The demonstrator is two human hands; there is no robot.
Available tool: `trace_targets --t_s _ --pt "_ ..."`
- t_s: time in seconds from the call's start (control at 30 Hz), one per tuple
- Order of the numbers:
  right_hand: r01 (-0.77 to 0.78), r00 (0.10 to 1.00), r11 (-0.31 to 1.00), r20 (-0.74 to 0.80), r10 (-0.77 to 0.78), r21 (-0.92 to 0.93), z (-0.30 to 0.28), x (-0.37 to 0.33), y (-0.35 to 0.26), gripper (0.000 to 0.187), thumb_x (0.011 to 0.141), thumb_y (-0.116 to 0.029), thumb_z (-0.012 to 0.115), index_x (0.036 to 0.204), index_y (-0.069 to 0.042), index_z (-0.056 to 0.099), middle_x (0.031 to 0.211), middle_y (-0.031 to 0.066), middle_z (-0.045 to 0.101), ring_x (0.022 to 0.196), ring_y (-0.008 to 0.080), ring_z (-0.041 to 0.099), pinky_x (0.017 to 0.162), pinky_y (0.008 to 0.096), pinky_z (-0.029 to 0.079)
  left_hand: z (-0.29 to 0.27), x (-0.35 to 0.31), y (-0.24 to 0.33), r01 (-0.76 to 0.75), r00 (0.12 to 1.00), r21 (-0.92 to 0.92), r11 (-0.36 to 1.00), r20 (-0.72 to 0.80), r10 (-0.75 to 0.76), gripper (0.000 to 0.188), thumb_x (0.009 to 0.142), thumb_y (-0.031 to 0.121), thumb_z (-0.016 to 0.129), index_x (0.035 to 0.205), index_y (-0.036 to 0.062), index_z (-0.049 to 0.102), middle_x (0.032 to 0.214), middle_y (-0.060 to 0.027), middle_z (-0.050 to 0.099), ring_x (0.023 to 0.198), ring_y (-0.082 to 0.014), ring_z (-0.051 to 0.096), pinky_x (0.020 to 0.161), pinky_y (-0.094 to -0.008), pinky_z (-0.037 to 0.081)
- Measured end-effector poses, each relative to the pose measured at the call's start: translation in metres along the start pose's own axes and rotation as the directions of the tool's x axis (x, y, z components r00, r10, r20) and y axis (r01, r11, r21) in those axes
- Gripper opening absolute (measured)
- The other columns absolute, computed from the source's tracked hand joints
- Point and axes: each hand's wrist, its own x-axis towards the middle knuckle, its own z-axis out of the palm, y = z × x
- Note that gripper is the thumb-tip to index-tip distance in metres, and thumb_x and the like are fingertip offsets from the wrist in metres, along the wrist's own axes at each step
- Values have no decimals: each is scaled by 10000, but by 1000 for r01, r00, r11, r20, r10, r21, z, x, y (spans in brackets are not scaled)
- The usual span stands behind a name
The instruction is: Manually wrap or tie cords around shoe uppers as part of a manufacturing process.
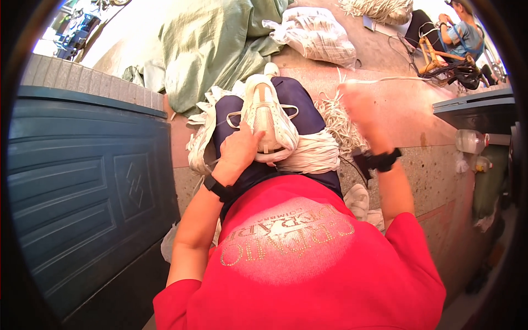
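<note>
1. Head view: cream shoe (pixel 270 120), beige mesh panel, white lace loops (pixel 296 111) poking out both sides, lying across navy trousers (pixel 301 102).
2. Left hand (pixel 240 148) clasps its near left edge.
3. Right hand (pixel 358 103) blurs, apart; grip: cannot tell.

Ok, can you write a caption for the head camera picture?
Left hand on a pale shoe beside bundled laces; right hand out wide, blurred.

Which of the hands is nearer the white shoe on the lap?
Left. The left hand touches the white shoe; the right hand is out to its right, apart from it.
</note>
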Motion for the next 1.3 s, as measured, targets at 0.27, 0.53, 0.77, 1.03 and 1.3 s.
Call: trace_targets --t_s 0.27,0.53,0.77,1.03,1.3 --pt "-432 772 899 485 412 -76 78 -12 -118 432 854 -376 480 976 25 376 690 269 580 667 434 578 592 511 447 18 -5 -22 41 995 -354 934 -75 -72 480 853 392 482 1102 -18 470 753 -213 612 526 -296 604 538 -379 483" --pt "-480 790 878 437 430 3 103 -6 -95 370 872 -341 455 964 12 391 734 259 590 725 429 578 634 498 447 3 20 -12 170 984 -519 838 135 -116 482 874 376 434 1186 8 430 837 -300 582 811 -434 568 728 -484 429" --pt "-481 734 873 507 451 -80 101 6 -104 388 858 -354 478 976 9 408 768 258 599 753 418 586 666 482 456 22 34 -28 122 992 -426 897 32 -119 472 870 366 432 1183 13 436 861 -286 588 844 -437 560 752 -486 421" --pt "-477 732 872 499 463 -110 113 19 -102 402 845 -358 502 962 18 416 778 255 600 778 408 589 684 472 461 1 44 -21 106 994 -480 871 39 -100 404 891 319 414 1122 -4 487 732 -157 615 393 -193 551 473 -314 469" --pt "-456 752 883 481 450 -113 120 36 -100 399 852 -369 487 941 13 418 766 265 589 758 431 573 665 490 442 2 63 -33 128 989 -500 856 -4 -150 368 874 331 416 1006 13 548 625 -161 603 437 -240 577 576 -368 480"
